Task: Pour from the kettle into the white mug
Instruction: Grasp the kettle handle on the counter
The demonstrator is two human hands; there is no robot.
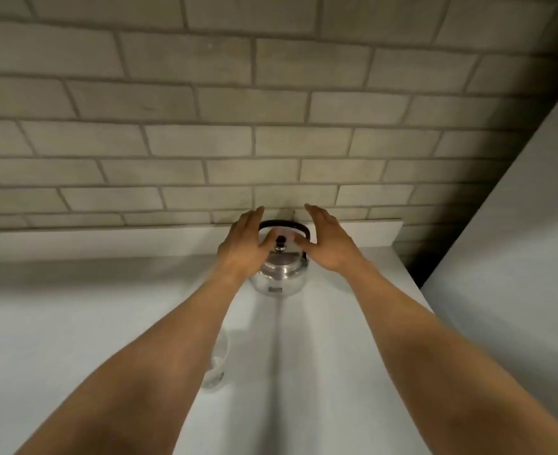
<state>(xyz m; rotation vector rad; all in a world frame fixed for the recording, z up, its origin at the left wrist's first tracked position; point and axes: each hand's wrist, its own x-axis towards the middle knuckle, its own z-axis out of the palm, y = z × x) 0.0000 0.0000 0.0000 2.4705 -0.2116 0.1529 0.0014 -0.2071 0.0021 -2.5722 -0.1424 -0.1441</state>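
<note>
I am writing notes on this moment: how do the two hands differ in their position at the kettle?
The left hand covers the left side of the kettle, while the right hand is beside its right. The left thumb reaches toward the lid knob; the right thumb points at the handle. Both are open, fingers extended.

Dim, warm-grey light — soft throughout, slight motion blur. Glare on the shiny steel kettle (pixel 279 277); heavy shadow in the right corner of the grey brick wall (pixel 205 142). Wide-angle bowing at edges.
</note>
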